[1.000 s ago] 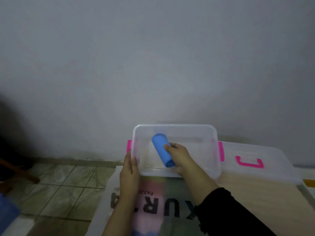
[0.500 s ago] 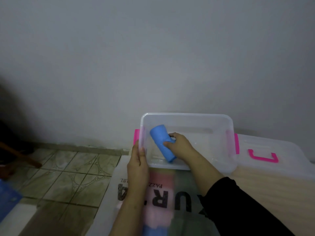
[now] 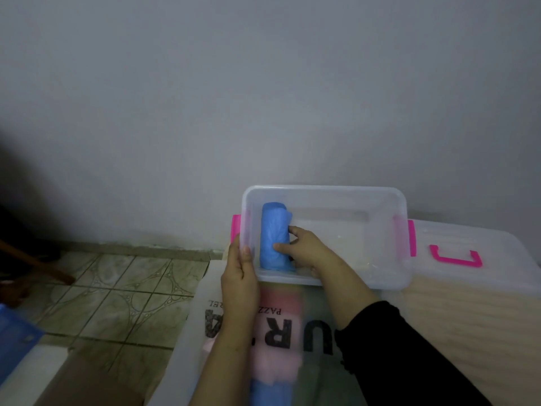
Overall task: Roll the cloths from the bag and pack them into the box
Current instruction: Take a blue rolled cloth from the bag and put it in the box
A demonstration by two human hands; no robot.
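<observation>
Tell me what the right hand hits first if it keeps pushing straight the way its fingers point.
The right hand points left and already holds the blue rolled cloth. Beyond the cloth, the box's left wall likely comes next, though depth is unclear.

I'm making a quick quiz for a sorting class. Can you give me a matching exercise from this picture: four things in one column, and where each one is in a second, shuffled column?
Things
1. blue cloth roll
2. left hand
3. lid with pink handle
4. printed plastic bag

Places
A. flat on the table, to the right of the box
B. inside the box, along its left wall
C. on the table in front of the box, under the forearms
D. gripping the box's left wall at the rim

Pairs: 1-B, 2-D, 3-A, 4-C
</observation>
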